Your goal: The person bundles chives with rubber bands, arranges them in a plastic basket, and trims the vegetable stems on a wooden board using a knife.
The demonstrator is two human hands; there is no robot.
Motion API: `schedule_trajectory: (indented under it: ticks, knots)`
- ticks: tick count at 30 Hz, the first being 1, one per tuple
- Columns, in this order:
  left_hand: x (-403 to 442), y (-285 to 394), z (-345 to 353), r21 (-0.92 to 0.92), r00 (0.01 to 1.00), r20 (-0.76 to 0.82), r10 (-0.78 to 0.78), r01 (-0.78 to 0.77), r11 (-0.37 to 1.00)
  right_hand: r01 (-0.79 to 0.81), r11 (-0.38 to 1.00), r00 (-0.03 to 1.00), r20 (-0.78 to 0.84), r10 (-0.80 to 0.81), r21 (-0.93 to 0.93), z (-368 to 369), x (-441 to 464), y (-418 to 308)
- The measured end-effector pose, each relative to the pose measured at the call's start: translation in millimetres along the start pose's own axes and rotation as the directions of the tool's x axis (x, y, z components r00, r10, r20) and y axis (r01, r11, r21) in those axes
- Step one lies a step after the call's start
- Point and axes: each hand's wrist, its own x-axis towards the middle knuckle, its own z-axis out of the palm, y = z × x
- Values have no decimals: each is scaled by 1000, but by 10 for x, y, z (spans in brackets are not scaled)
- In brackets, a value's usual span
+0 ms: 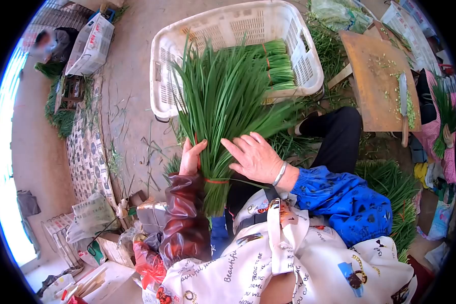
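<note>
A large bundle of long green leafy stalks (220, 96) fans out in front of me, with a red band (217, 181) around its lower end. My left hand (191, 156) is wrapped round the bundle's left side, and a bit of red shows beside it. My right hand (256, 158) lies against the bundle's right side, fingers spread and pointing left, a silver bracelet at the wrist. Beyond the bundle, a white plastic basket (185, 31) holds several banded bundles (279, 63) stacked at its right side.
At the right, a knife (403, 96) lies on a wooden board (362, 76) with green scraps. Loose stalks (387, 187) lie at my right. A person (61, 45) sits at the far left by a white crate (92, 45); another person's hand (448, 137) holds stalks at the far right.
</note>
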Motion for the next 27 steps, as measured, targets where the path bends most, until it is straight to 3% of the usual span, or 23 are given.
schedule_trajectory:
  ticks: [3,5,6,10,13,15,17,18,19,20,21,22,24,25,26,27]
  knots:
    - [-22,-41,86,64,999,25,43,-45,997,-22,999,999,35,21,46,-136,204,-9]
    - [-67,-42,167,26,998,23,59,-59,998,142,989,950,-275,-149,-44,-182,296,3]
    - [-77,-55,169,82,992,48,113,-116,990,105,994,965,-241,-104,-11,-182,289,16]
    - [-107,-41,159,9,996,9,89,-89,996,6,1000,991,-136,-7,-7,-34,44,229]
    - [-79,-100,181,68,992,42,122,-125,990,-35,998,995,-90,39,51,-13,-61,288]
    - [-78,-91,212,59,990,56,128,-131,990,-17,971,955,-283,87,239,-70,-93,278]
    - [-95,-73,228,117,985,63,158,-165,979,3,958,944,-316,91,287,-238,-223,303]
    - [-129,-74,251,113,985,52,165,-170,979,-220,689,934,-56,354,691,-220,-378,340]
    - [-184,-88,302,223,972,63,228,-236,946,-430,233,840,293,456,872,-185,-476,378]
    - [-242,-93,375,330,955,87,284,-297,896,-598,-122,659,572,489,792,-101,-491,445]
    - [-362,-69,493,513,971,43,234,-222,829,-530,-509,561,730,389,679,180,-566,528]
    - [-501,-62,630,617,981,85,174,-189,764,-524,-508,562,725,398,684,393,-590,573]
    - [-787,-9,807,784,954,291,77,-284,552,-350,-641,773,597,214,683,728,-559,577]
    - [-924,29,862,812,895,446,14,-412,414,-277,-714,855,504,122,643,783,-518,542]
    - [-1046,115,867,772,847,522,-99,-420,477,-231,-759,893,443,84,609,803,-511,551]
    - [-1135,234,856,749,835,540,-105,-420,512,-198,-785,916,397,65,586,744,-452,503]
